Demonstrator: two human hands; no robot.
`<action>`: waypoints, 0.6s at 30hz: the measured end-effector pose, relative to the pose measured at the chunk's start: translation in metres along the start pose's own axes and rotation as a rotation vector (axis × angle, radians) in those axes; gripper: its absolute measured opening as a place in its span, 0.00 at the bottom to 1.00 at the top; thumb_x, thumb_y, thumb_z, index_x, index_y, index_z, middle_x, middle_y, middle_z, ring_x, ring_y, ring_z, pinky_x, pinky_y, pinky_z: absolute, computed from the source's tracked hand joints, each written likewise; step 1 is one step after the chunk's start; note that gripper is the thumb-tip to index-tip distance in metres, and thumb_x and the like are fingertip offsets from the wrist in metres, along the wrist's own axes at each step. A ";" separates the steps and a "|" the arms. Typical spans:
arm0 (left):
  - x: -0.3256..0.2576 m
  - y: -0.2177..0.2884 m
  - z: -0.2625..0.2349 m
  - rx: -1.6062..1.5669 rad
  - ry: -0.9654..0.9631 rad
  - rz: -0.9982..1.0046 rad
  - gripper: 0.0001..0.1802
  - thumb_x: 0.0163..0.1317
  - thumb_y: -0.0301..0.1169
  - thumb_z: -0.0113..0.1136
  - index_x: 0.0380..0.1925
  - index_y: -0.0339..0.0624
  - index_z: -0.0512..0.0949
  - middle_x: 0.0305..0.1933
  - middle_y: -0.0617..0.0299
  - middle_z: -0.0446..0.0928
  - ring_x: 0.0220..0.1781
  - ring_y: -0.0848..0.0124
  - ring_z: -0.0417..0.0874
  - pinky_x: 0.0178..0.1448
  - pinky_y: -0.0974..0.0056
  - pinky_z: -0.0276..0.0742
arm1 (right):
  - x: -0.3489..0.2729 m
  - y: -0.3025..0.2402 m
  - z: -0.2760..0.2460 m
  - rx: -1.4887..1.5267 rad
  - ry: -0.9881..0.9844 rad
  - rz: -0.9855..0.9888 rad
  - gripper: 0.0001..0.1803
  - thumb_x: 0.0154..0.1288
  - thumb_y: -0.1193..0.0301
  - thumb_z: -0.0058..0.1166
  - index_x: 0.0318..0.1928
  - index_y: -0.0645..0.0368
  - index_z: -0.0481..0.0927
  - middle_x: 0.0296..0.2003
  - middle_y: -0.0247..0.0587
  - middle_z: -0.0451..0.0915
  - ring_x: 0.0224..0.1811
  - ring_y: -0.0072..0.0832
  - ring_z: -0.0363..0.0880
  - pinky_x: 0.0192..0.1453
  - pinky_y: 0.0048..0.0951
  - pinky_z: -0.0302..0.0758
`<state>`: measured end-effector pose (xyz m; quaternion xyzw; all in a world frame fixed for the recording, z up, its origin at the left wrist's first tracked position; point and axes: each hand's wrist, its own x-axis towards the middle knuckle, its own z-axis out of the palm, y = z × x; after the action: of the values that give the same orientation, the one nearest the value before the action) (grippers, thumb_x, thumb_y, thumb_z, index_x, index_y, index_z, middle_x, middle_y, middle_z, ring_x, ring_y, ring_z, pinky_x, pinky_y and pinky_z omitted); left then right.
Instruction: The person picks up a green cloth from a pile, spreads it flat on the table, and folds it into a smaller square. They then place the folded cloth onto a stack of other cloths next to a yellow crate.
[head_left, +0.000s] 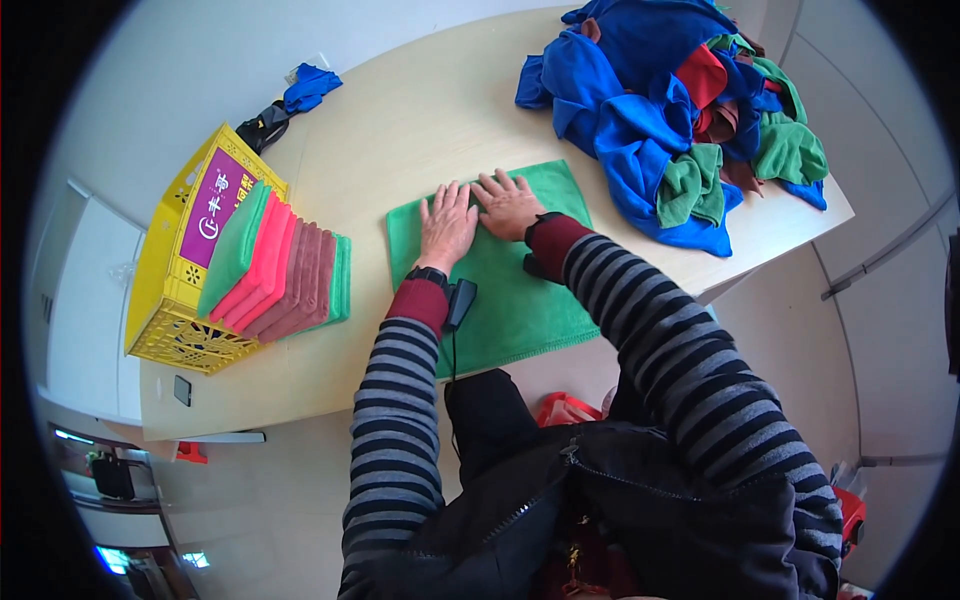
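Under both your palms lies the green towel, spread on the table; left hand and right hand press flat, fingers splayed, gripping nothing. Smooth outward to the edges before folding, away from the pile off your right

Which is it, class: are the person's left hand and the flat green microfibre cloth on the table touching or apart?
Touching. The head view shows the left hand pressed palm-down on the flat green microfibre cloth, fingers spread, no gap.
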<state>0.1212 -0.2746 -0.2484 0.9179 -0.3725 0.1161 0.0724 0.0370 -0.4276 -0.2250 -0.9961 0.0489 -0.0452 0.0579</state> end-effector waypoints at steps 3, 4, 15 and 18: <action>0.005 -0.008 0.003 -0.100 -0.052 0.004 0.33 0.74 0.54 0.41 0.74 0.52 0.61 0.79 0.57 0.57 0.81 0.56 0.52 0.79 0.39 0.44 | 0.006 -0.009 0.004 0.044 -0.022 -0.020 0.39 0.73 0.42 0.35 0.77 0.46 0.57 0.78 0.41 0.53 0.81 0.45 0.45 0.80 0.56 0.42; 0.006 -0.006 0.002 -0.072 -0.067 -0.028 0.34 0.74 0.55 0.40 0.74 0.53 0.60 0.79 0.58 0.56 0.81 0.56 0.52 0.80 0.39 0.43 | 0.006 0.000 0.006 0.027 -0.013 0.013 0.39 0.73 0.41 0.35 0.77 0.46 0.57 0.78 0.41 0.53 0.81 0.45 0.45 0.80 0.56 0.42; -0.009 -0.058 -0.002 0.042 -0.033 -0.246 0.36 0.74 0.60 0.35 0.75 0.55 0.58 0.80 0.56 0.54 0.82 0.56 0.50 0.79 0.39 0.43 | -0.009 0.070 -0.007 0.067 0.004 0.213 0.40 0.73 0.40 0.35 0.77 0.49 0.56 0.78 0.41 0.52 0.81 0.43 0.44 0.81 0.52 0.43; -0.017 -0.065 -0.004 -0.008 -0.004 -0.310 0.38 0.73 0.60 0.38 0.75 0.51 0.59 0.79 0.54 0.55 0.81 0.54 0.51 0.79 0.37 0.44 | -0.018 0.083 -0.006 0.082 0.014 0.242 0.41 0.74 0.40 0.35 0.77 0.50 0.55 0.77 0.42 0.52 0.81 0.44 0.44 0.81 0.52 0.43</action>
<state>0.1546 -0.2160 -0.2524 0.9643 -0.2271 0.1002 0.0924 0.0113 -0.5085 -0.2305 -0.9793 0.1674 -0.0469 0.1034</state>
